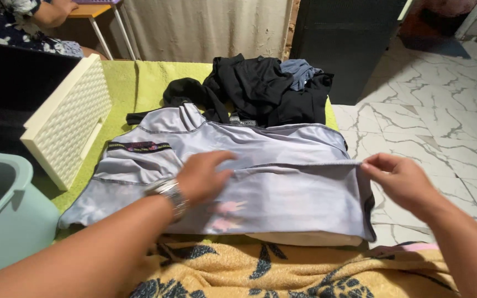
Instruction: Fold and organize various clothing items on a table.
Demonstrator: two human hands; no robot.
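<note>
My left hand (205,177) presses flat on the grey garment (282,165); my right hand (398,179) pinches its edge. Left of the garment, the teal bin (6,221) holds something dark, perhaps clothes.

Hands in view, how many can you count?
2. The left hand lies flat on the lavender garment; the right hand pinches its folded edge on the right. The seated person's arm at top left shows no clear hand.

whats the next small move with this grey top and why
Probably draw the right hand leftward, carrying the pinched edge over the grey top. The left hand lies flat on the middle, as if pinning a fold line, and the garment lies spread over the green cloth.
</note>
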